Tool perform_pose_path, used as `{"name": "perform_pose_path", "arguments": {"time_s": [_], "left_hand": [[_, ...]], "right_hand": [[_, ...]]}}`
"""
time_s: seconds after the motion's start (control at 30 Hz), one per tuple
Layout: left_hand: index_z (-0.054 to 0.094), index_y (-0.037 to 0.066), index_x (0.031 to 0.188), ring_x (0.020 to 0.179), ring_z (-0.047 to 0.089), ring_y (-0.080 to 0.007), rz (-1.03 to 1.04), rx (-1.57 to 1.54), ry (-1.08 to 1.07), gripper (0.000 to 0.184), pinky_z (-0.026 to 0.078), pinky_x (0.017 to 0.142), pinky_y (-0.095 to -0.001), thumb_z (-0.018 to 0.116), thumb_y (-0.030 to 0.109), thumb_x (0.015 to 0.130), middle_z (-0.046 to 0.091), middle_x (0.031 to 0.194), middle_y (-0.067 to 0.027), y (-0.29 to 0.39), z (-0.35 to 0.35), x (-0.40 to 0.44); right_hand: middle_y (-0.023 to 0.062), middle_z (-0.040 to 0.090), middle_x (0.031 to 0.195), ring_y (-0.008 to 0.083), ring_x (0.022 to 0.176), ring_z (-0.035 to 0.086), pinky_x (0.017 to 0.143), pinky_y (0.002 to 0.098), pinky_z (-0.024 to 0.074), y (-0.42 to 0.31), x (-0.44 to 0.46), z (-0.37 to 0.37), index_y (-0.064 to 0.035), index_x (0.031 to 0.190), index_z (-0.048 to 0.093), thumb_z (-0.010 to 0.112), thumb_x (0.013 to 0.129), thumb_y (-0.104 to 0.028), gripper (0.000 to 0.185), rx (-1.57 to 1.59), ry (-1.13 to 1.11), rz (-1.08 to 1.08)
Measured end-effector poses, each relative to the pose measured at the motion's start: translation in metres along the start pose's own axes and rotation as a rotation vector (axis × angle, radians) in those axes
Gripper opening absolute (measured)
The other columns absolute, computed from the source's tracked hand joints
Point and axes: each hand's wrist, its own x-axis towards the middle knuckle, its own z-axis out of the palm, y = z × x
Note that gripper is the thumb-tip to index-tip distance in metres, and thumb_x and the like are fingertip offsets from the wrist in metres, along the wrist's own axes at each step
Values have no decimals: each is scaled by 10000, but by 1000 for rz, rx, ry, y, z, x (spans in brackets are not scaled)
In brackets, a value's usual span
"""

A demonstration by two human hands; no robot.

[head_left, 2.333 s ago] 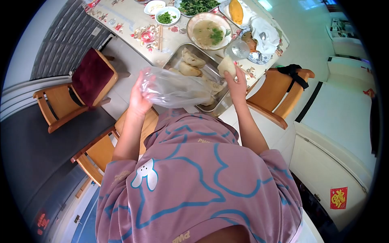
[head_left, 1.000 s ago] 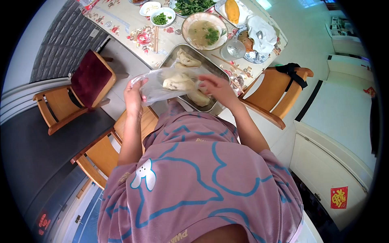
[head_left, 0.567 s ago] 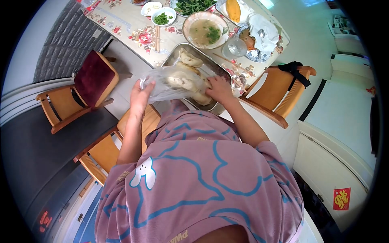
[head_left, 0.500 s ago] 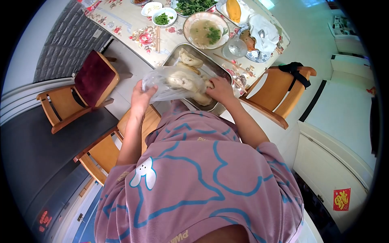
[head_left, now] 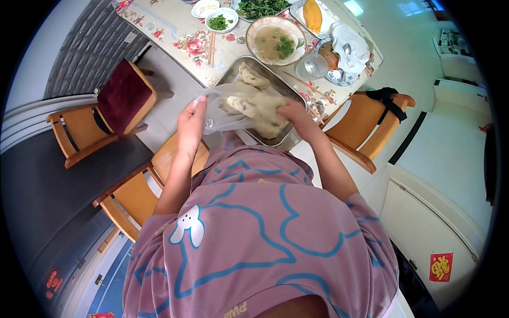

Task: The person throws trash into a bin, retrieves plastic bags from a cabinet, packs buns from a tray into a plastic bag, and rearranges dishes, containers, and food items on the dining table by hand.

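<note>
A clear plastic bag is stretched between my two hands over a metal tray. My left hand is closed on the bag's left edge, thumb on top. My right hand is at the bag's right end, its fingers closed on the plastic and blurred by motion. Through the film shows a pale steamed bun, partly covered. Another pale bun lies uncovered toward the tray's far end, and one more bun is by the near edge, under the bag.
Past the tray stands a soup bowl with green bits, with a glass to its right. Chopsticks and a dish of chopped greens are at left. Wooden chairs stand left and right of me.
My right hand has shifted slightly right, and the bag now reaches farther across the buns toward it. My left hand keeps its hold. The view has moved a little.
</note>
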Motion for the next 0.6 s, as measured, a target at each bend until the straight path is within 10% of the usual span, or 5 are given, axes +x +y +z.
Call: {"name": "perform_pose_path", "arguments": {"time_s": [0.13,0.3,0.4,0.5,0.6], "left_hand": [[679,3,955,697,499,-70,23,210,-42,328,436,648,-239,552,306,958,567,828,3,2,8,-5],[683,19,961,591,473,-56,22,87,-30,350,411,569,-211,550,343,955,517,760,12,9,13,-17],[684,59,1043,597,466,-36,-73,-101,24,351,374,534,-192,535,366,959,497,706,32,-4,-4,-5],[669,87,1114,581,446,-27,-60,-66,48,362,351,513,-187,516,380,965,489,673,48,-7,-22,-5],[658,91,1139,595,437,-31,-96,-55,53,369,367,533,-193,507,382,969,480,675,60,-2,-24,-12]], "right_hand": [[74,619,874,156,830,565,754,305,444,-20,25,56,-43,998,631,559,852,-281,289,-309,-154,184],[168,631,863,356,846,590,747,409,478,12,41,105,-46,901,654,625,802,-271,247,-1056,218,-725],[126,612,987,295,887,586,786,411,474,24,48,91,-57,924,645,610,840,-265,228,-952,-74,-898],[134,604,1036,302,917,588,814,421,474,-9,48,69,-75,927,648,583,860,-238,188,-699,139,-296],[136,597,1068,304,974,593,839,421,478,6,95,36,-73,1006,627,573,867,-335,301,-901,341,-245]]}}
